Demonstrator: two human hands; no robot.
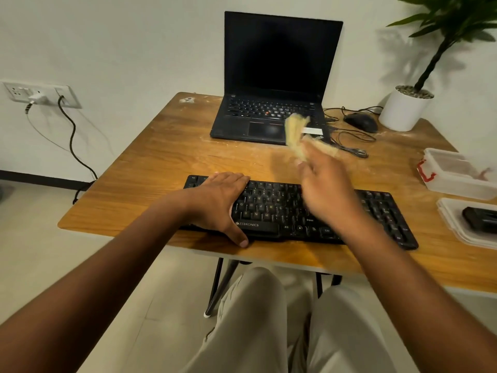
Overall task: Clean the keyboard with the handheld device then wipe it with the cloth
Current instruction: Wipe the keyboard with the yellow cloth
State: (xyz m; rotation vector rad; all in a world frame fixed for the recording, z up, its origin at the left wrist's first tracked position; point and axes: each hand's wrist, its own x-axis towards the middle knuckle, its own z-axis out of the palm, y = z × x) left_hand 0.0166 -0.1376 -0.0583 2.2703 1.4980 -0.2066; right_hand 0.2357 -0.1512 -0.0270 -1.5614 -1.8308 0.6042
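At the near edge of a wooden desk [166, 157], a person steadies a black Zebronics keyboard [271, 208] with the left hand [220, 203] — palm and straight fingers pressed flat over its left-hand keys, thumb hooked round the front edge. The right hand [326, 189] is raised above the keyboard's middle, blurred with motion, and holds a pale yellow cloth [295, 135] that trails up beyond the keyboard toward the open laptop [269, 76]. Just how the fingers close on the cloth cannot be told through the blur, though the cloth plainly hangs from them and is clear of the keys.

To the right of the keyboard a dark handheld device [480, 219] lies on a clear plastic lid [457, 232], with an open plastic box [457, 173] just behind it; neither hand is near it. Beyond the keyboard's right end sit a wired mouse [361, 122] and a potted plant [406, 109].

With the device set aside and the cloth in hand, the work appears to have reached its second step — the wipe. The next move would call for bringing the cloth down onto the keys and drawing it across the rows while the left hand keeps the board from sliding.
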